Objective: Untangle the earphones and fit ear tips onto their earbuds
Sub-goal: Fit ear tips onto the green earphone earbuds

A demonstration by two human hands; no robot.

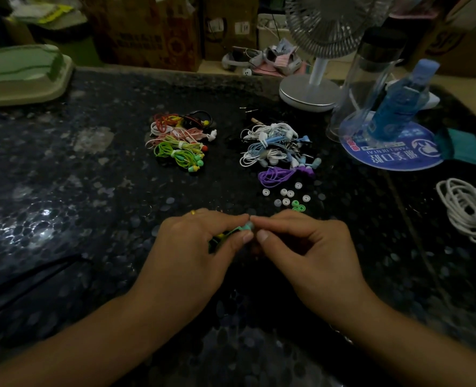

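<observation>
Dark surface (91,191), fan (314,88) at back. Left of fan: bright earphones (179,141); nearer: pale earphones (275,146), then loose tips (287,195). Nearest, left hand (192,247) fingers pinching teal earbud (246,227) w/ green cord; right hand (306,247) fingers pinched at its tip.

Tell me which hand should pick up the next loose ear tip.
Right, probably. The loose ear tips lie just beyond the right hand, while the left hand grips the green earphone.
</observation>
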